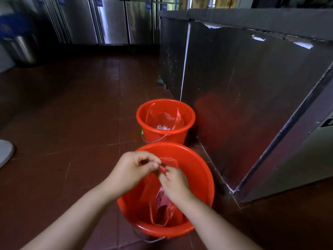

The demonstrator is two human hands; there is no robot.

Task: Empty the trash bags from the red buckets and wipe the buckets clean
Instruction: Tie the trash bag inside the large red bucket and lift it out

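Two red buckets stand on the brown tiled floor beside a steel counter. The near bucket [200, 170] holds a red see-through trash bag [162, 206] with rubbish in its bottom. Over this bucket my left hand [131, 170] and my right hand [175, 181] both pinch the bag's top handles [163, 168] close together. The far bucket [142, 121] has its own thin red bag [164, 118] lying inside, with some pale scraps at the bottom. Both buckets have wire handles hanging down at the front.
A tall stainless steel counter panel [243, 91] rises right of the buckets, its corner close to the near bucket. Steel cabinet doors [108, 20] line the far wall. A grey round object [5, 152] lies at the left edge. Open floor [63, 114] spreads left.
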